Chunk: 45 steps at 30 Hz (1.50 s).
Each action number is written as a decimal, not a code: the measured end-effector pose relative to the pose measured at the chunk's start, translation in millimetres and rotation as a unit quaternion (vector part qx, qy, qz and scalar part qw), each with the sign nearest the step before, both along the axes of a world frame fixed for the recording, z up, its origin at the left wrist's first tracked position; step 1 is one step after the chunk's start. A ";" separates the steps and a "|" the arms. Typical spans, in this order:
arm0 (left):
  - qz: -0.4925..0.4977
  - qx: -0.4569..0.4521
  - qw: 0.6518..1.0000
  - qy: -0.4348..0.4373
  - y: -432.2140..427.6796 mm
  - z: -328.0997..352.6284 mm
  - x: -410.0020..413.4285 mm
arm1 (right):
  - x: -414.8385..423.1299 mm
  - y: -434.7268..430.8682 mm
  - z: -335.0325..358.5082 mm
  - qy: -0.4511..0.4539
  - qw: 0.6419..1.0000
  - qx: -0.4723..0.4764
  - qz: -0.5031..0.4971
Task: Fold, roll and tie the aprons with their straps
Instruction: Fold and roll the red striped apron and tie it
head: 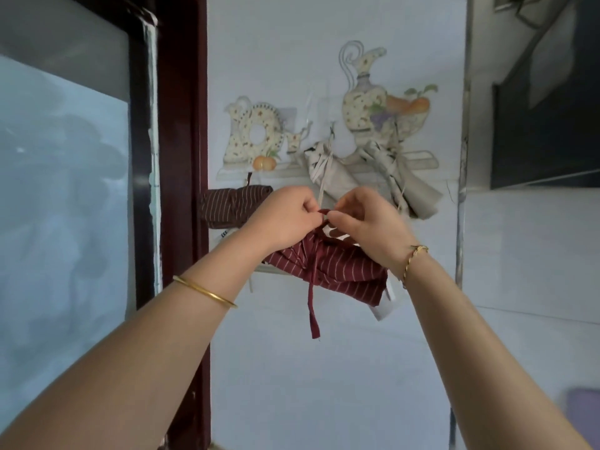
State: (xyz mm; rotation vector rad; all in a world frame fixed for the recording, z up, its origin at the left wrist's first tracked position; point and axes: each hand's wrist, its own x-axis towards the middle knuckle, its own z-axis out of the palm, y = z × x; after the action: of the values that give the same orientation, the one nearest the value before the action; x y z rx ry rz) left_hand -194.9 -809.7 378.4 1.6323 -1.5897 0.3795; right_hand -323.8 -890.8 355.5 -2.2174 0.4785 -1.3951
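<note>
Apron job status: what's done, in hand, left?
Looks done: a rolled brown striped apron and two strap-tied beige aprons sit at the wall. In hand: left hand and right hand pinch the strap above the rolled red striped apron; its end dangles. Left: finishing that knot; no other loose apron shows.

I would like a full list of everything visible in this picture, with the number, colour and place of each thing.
striped apron: 1, dark red with white stripes, rolled, centre, held by both hands
strap: 1, dark red, round that roll, end hanging below
second striped apron: 1, dark red, rolled, behind the left hand
beige cloth bundles: 2, hanging on the wall above the hands
jug picture: 1, cream and orange, on the wall
door frame: 1, dark red, left
bangle: 1, gold, left wrist
bracelet: 1, gold, twisted, right wrist
left hand: 1, pinches the strap above the roll
right hand: 1, pinches the strap above the roll
</note>
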 end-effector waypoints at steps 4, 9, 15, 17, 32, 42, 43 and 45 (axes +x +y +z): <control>0.044 -0.021 0.998 0.034 3.6 4.8 25.5 | 10.9 5.3 -3.7 0.011 0.999 -0.029 -0.014; 0.047 0.003 0.996 0.072 3.7 1.3 45.9 | 17.6 11.1 -16.0 0.080 0.996 -0.045 -0.016; 0.014 -0.010 0.989 0.146 -12.5 13.7 45.0 | 1.3 5.9 -11.2 0.105 0.984 -0.119 -0.079; 0.000 -0.011 0.988 0.152 -17.8 15.8 42.4 | -3.3 4.4 -8.7 0.095 0.982 -0.137 -0.091; -0.016 -0.107 0.988 0.112 -35.2 69.7 43.9 | 12.7 -12.4 32.0 -0.053 0.968 -0.208 -0.131; 0.017 -0.172 0.977 0.121 -66.5 142.9 82.7 | 59.4 -44.3 114.4 -0.058 0.958 -0.241 -0.146; 0.020 -0.179 0.976 0.122 -71.8 149.7 87.9 | 63.7 -48.2 122.6 -0.058 0.958 -0.242 -0.145; 0.033 -0.188 0.974 0.124 -83.0 163.5 98.3 | 74.5 -57.6 139.6 -0.052 0.958 -0.241 -0.148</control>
State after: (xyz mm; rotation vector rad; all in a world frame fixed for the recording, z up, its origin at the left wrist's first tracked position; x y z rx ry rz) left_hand -96.6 -892.7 541.9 1.3821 -1.1947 0.4609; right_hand -249.3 -948.4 495.1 -2.5042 0.4874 -1.9481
